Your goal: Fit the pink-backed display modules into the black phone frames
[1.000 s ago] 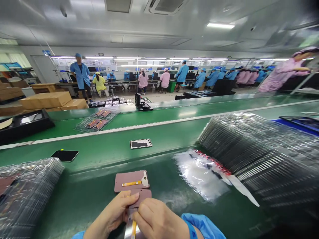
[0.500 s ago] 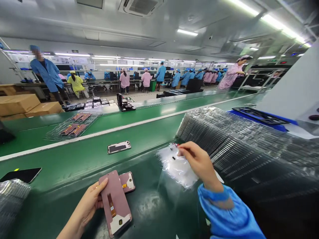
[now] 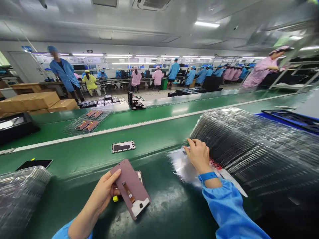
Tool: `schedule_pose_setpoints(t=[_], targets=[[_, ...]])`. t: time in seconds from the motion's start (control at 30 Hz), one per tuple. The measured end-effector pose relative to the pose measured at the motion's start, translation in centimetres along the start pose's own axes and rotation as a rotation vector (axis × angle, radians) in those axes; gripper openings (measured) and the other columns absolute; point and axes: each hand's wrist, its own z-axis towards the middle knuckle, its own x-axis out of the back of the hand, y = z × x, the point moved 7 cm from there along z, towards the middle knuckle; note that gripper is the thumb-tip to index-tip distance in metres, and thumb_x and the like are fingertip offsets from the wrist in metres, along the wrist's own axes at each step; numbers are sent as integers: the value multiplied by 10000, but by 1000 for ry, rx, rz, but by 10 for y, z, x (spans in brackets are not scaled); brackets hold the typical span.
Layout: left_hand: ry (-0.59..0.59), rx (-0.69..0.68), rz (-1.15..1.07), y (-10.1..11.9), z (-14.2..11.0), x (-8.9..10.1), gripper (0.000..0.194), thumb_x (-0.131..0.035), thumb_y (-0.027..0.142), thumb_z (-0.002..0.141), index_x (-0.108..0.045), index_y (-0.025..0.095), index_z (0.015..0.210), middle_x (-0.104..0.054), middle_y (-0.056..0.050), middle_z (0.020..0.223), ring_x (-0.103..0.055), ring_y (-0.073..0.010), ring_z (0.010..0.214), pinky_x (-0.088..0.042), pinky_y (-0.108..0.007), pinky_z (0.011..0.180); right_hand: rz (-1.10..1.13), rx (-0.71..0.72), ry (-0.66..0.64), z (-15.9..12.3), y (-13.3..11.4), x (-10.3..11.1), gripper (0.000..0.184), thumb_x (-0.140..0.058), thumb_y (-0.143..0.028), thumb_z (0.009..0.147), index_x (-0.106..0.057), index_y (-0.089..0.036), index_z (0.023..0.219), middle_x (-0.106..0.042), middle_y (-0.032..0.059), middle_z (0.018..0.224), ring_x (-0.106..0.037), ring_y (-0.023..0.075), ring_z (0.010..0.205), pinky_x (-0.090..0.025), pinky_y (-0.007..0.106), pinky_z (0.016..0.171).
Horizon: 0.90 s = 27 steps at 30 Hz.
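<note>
The pink-brown panel [image 3: 133, 190] is located at the near centre, above the green work surface [image 3: 171, 212]. It is gripped at its upper left edge by the left hand [image 3: 101, 192], with the thumb laid on the visible face. The panel is held tilted; a copper-coloured flex strip [image 3: 128, 192] and a white patch [image 3: 140, 207] with a dark hole are exposed on that face. A second panel [image 3: 140, 177] is partly covered behind it. A small yellow piece [image 3: 115, 198] is seen just below the left fingers.

The right hand [image 3: 199, 156] is positioned at the far edge of the clear film sheets [image 3: 179, 164], with the fingers bent downward. Whether a sheet is pinched cannot be told. Red tabs [image 3: 215, 164] are visible just right of the wrist.

Clear plastic trays [image 3: 234, 132] are stacked at the right. A white-edged phone frame [image 3: 123, 146] is placed farther away, left of centre. A black screen [image 3: 40, 164] is laid at the left, beside another tray stack [image 3: 22, 196].
</note>
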Motion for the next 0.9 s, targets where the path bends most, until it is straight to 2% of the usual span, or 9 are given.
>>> schedule_pose_setpoints(t=[0.1, 0.17, 0.27, 0.33, 0.4, 0.5, 0.63, 0.77, 0.9], targets=[[-57, -38, 17, 0, 12, -18, 410, -806, 483, 685, -683, 158, 903, -744, -55, 794, -691, -184, 722, -569, -275, 671, 241, 44, -281, -35, -41, -45, 580, -497, -719, 849, -675, -175, 938, -653, 174, 1076, -580, 336, 1035, -459, 488, 879], [-123, -83, 45, -2, 18, -34, 411, -771, 519, 709, -681, 153, 874, -734, -56, 801, -673, -166, 718, -547, -256, 688, 407, 61, -540, -72, -71, -81, 787, -266, -856, 834, -671, -187, 748, -706, 142, 911, -664, 283, 835, -528, 433, 745], [-214, -138, 145, -6, 26, -56, 442, -657, 572, 799, -684, 137, 869, -711, -67, 743, -641, -166, 633, -514, -269, 630, 718, -28, -887, -125, -102, -123, 1037, 23, -858, 822, -722, -147, 945, -727, 158, 915, -702, 247, 739, -556, 392, 658], [-253, -190, 255, -6, 38, -64, 480, -603, 596, 831, -700, 126, 846, -707, -78, 723, -649, -193, 654, -512, -295, 647, 1089, -234, -1100, -150, -112, -141, 971, -148, -866, 842, -722, -114, 1061, -730, 156, 949, -709, 214, 737, -559, 334, 670], [-236, -261, 387, 1, 60, -57, 486, -624, 599, 815, -727, 128, 872, -737, -96, 823, -677, -244, 807, -523, -334, 769, 1415, -433, -1169, -156, -112, -149, 813, -419, -810, 837, -736, -92, 1049, -734, 137, 938, -701, 181, 732, -554, 269, 674], [-85, -364, 609, 27, 107, -15, 443, -722, 499, 777, -721, 141, 1038, -718, -118, 1113, -610, -312, 1111, -443, -412, 1008, 1609, -525, -1068, -145, -99, -152, 667, -562, -704, 844, -734, -108, 1090, -744, 126, 978, -687, 176, 743, -562, 255, 631], [183, -400, 857, 67, 156, 75, 430, -697, 339, 850, -605, 167, 1233, -513, -125, 1425, -429, -330, 1340, -300, -589, 1124, 1657, -556, -1018, -133, -82, -151, 667, -572, -692, 845, -714, -119, 1156, -745, 132, 1042, -697, 189, 755, -575, 274, 621], [288, -379, 993, 78, 160, 144, 407, -650, 336, 894, -582, 183, 1265, -503, -118, 1431, -435, -339, 1335, -327, -623, 1099, 1622, -574, -1074, -134, -79, -151, 652, -581, -677, 845, -718, -115, 1147, -758, 105, 866, -707, 182, 685, -572, 265, 631], [298, -451, 1019, 69, 138, 162, 334, -656, 358, 886, -636, 173, 1163, -609, -102, 1295, -531, -293, 1239, -377, -564, 1079, 1621, -595, -1034, -133, -76, -153, 634, -594, -658, 848, -713, -111, 1145, -758, 119, 923, -710, 191, 738, -583, 275, 636]])
